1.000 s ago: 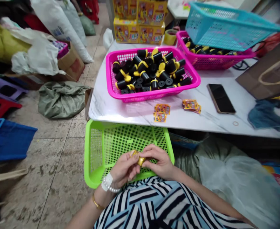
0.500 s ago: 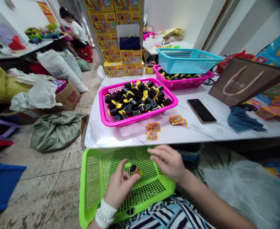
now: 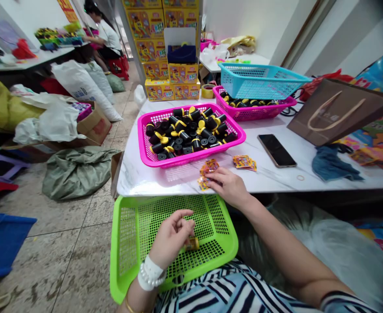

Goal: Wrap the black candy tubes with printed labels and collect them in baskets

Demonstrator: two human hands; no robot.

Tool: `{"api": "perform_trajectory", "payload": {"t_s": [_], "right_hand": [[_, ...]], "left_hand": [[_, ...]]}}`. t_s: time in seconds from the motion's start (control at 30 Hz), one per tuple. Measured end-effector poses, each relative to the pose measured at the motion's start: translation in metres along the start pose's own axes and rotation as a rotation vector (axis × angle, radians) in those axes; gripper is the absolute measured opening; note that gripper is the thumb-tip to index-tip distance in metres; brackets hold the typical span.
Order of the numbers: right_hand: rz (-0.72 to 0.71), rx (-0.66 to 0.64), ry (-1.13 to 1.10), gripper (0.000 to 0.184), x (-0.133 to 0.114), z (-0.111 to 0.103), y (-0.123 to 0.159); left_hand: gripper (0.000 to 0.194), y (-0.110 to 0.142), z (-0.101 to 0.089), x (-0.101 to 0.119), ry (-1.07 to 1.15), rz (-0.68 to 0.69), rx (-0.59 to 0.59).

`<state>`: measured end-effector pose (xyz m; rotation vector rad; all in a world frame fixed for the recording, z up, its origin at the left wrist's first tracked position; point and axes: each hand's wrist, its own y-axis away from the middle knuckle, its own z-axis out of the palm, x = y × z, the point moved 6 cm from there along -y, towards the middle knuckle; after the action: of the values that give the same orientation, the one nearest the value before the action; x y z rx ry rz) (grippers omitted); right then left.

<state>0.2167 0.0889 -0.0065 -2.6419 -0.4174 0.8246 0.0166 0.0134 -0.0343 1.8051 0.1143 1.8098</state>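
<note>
A: What could go wrong with the small yellow jar (image 3: 192,244), low in the middle of the frame?

B: It could roll away or drop onto the mesh of the green basket (image 3: 114,248), I'd say. The cause would be a loose hold: the left hand (image 3: 169,240) has its index finger reaching out, and its other fingers are loosely curled

A: And the printed slips (image 3: 210,166) near the centre?

B: They overlap, so two could come up together. Or one could skid off the near edge of the white table (image 3: 131,176), since they are thin and lie flat close to it. The right hand (image 3: 231,188) has its fingertips on them, but I can't tell whether they pinch one or only press down

A: So where is the jar against the grip?

B: Just below the left thumb and fingertips, on its side, over the floor of the green basket. Part of it is hidden by the hand, so I can't tell whether the fingers hold it or it simply lies there. The right hand is well apart from it, higher in the frame

A: What is farther out?

B: The pink basket (image 3: 191,158) above the slips, filled with black pots (image 3: 187,135) with yellow lids. A second pile of slips (image 3: 244,162) lies right of centre, with the phone (image 3: 277,150) beyond it to the right
</note>
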Motion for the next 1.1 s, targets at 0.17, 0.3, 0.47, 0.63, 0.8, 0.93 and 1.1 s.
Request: {"api": "perform_trajectory", "payload": {"t_s": [0.17, 0.3, 0.47, 0.63, 0.8, 0.93, 1.1], "right_hand": [[-0.064, 0.146, -0.014, 0.009, -0.006, -0.004, 0.005], [-0.04, 0.338, -0.194, 0.013, -0.034, -0.009, 0.026], [0.009, 0.231, -0.449, 0.015, -0.072, 0.01, 0.052], [0.411, -0.122, -0.909, 0.034, -0.058, 0.047, 0.068], [0.627, -0.369, -1.13, 0.027, -0.057, 0.072, 0.077], [0.631, -0.287, -1.071, 0.027, -0.067, 0.059, 0.071], [0.327, -0.001, -0.589, 0.016, -0.041, 0.008, 0.016]], "left_hand": [[0.046, -0.007, 0.003, 0.006, 0.145, 0.011, 0.037], [0.047, -0.012, 0.004, 0.006, 0.277, 0.091, 0.189], [0.032, -0.015, -0.001, -0.001, 0.345, 0.189, 0.275], [0.029, -0.01, -0.016, -0.014, 0.142, 0.141, 0.173], [0.031, -0.008, -0.018, -0.025, -0.061, 0.114, 0.072], [0.036, -0.01, -0.014, -0.004, -0.121, 0.14, 0.071], [0.032, -0.021, -0.038, 0.046, -0.143, 0.225, 0.231]]}}
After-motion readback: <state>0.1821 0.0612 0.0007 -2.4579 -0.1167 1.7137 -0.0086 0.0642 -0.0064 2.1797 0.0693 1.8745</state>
